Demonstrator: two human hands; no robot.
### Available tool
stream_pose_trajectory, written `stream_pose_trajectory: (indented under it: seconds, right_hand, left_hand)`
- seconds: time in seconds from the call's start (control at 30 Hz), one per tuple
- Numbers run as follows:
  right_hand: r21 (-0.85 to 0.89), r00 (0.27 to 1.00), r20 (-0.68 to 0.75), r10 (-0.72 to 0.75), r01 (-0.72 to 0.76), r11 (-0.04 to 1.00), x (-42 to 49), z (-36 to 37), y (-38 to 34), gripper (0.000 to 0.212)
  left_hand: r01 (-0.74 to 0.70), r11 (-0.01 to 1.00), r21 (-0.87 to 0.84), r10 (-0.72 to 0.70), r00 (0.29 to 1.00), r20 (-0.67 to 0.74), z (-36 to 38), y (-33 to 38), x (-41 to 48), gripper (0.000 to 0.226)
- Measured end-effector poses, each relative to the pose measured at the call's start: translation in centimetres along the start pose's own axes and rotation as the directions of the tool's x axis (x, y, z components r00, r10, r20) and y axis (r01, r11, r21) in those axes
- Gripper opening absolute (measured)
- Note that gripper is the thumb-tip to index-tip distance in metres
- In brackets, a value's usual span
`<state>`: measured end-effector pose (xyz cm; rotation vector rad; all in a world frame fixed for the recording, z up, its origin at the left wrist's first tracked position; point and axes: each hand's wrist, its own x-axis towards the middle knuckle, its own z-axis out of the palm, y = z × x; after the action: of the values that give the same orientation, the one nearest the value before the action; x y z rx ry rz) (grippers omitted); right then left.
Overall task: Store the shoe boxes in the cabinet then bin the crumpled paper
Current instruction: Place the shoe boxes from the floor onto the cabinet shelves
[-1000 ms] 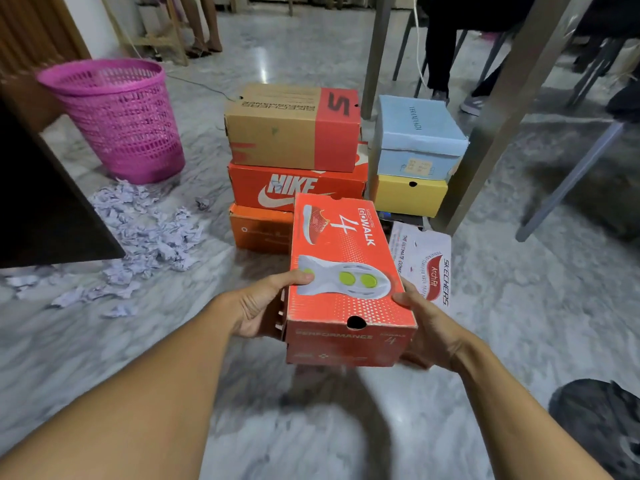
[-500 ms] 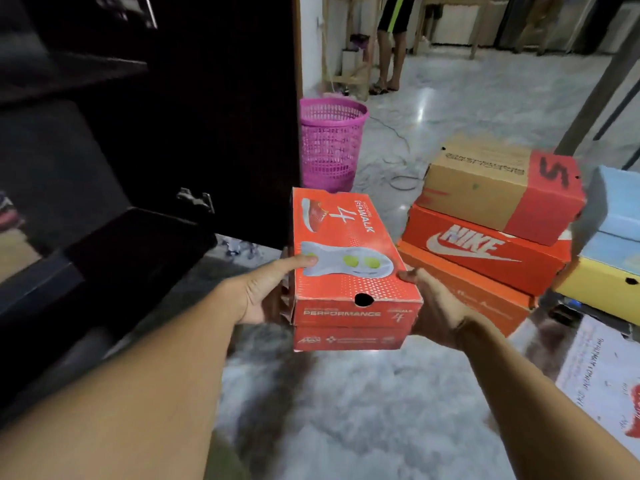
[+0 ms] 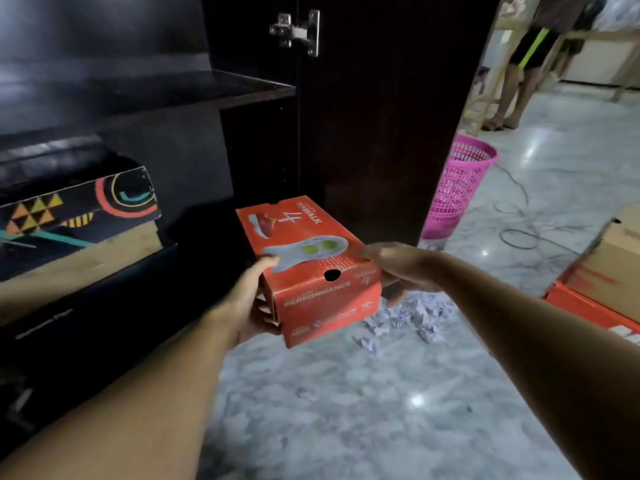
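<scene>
An orange-red shoe box (image 3: pixel 311 268) hangs in the air in front of the dark open cabinet (image 3: pixel 214 88). My left hand (image 3: pixel 251 303) grips its left near corner, thumb on the lid. My right hand (image 3: pixel 398 265) holds its right side, fingers blurred against the box. A black patterned shoe box (image 3: pixel 79 209) lies on a cabinet shelf at the left. Crumpled paper (image 3: pixel 408 318) is scattered on the floor just behind the held box. The pink bin (image 3: pixel 457 188) stands beyond the cabinet door.
The dark cabinet door (image 3: pixel 381 116) stands open behind the box. More shoe boxes (image 3: pixel 609 271) are stacked at the right edge. A black cable (image 3: pixel 519 216) lies on the marble floor. A person's legs (image 3: pixel 516 74) stand at the back right.
I have turned left and carried the orange-red box toward the cabinet. The shelves now fill the left of the view, and the stacked boxes have slid to the right edge.
</scene>
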<state>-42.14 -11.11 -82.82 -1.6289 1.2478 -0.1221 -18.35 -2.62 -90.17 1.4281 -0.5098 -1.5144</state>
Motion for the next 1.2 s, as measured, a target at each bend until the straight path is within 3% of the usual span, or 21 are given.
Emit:
stream_pose_trajectory:
  seconds: [0.13, 0.27, 0.43, 0.63, 0.7, 0.77, 0.83, 0.9, 0.97, 1.07, 1.2]
  right_hand:
    - [-0.091, 0.992, 0.031, -0.125, 0.128, 0.988, 4.7, 0.3, -1.5, 0.062]
    - [0.096, 0.951, -0.161, -0.265, 0.282, 0.954, 11.5, 1.8, 0.6, 0.091]
    - [0.301, 0.913, -0.287, -0.289, 0.372, 0.878, 18.4, 4.0, 3.3, 0.062]
    - [0.328, 0.895, -0.348, -0.280, 0.395, 0.858, 22.8, 5.9, 4.2, 0.069]
    - [0.330, 0.888, -0.376, -0.265, 0.395, 0.857, 24.2, 6.5, 4.4, 0.076]
    - [0.332, 0.879, -0.409, -0.245, 0.393, 0.857, 26.1, 7.3, 5.0, 0.099]
    - [0.310, 0.876, -0.430, -0.220, 0.372, 0.875, 26.6, 8.0, 4.6, 0.112]
    - [0.281, 0.865, -0.460, -0.199, 0.355, 0.892, 25.7, 8.4, 3.5, 0.099]
    - [0.275, 0.857, -0.481, -0.186, 0.349, 0.896, 25.8, 8.8, 3.0, 0.088]
    - [0.288, 0.842, -0.514, -0.162, 0.347, 0.892, 27.0, 9.8, 2.0, 0.079]
    - [0.321, 0.887, -0.418, -0.196, 0.346, 0.882, 29.8, 11.6, 0.7, 0.080]
  left_hand:
    - [-0.062, 0.993, -0.104, 0.049, 0.990, -0.129, -0.1, 1.0, 4.4, 0.046]
    - [-0.079, 0.985, -0.156, 0.046, 0.977, -0.208, -0.2, 1.3, 8.3, 0.043]
    - [-0.063, 0.983, -0.173, 0.018, 0.967, -0.253, -1.1, 0.7, 12.4, 0.052]
    - [-0.230, 0.953, -0.198, 0.156, 0.931, -0.331, -2.5, 0.1, 16.1, 0.048]
    - [-0.315, 0.941, -0.121, 0.262, 0.908, -0.326, -3.0, -0.4, 16.8, 0.045]
    - [-0.374, 0.927, -0.013, 0.355, 0.890, -0.286, -3.7, -0.7, 16.9, 0.044]
    - [-0.408, 0.906, 0.116, 0.422, 0.890, -0.173, -4.5, -1.0, 16.9, 0.060]
    - [-0.396, 0.880, 0.261, 0.430, 0.898, -0.088, -4.9, -1.3, 16.8, 0.088]
    - [-0.376, 0.856, 0.355, 0.446, 0.884, -0.141, -5.0, -1.3, 17.2, 0.096]
    - [-0.420, 0.823, 0.383, 0.522, 0.825, -0.217, -5.3, -1.0, 18.4, 0.074]
    - [-0.399, 0.793, 0.461, 0.571, 0.752, -0.330, -5.9, 0.5, 19.6, 0.045]
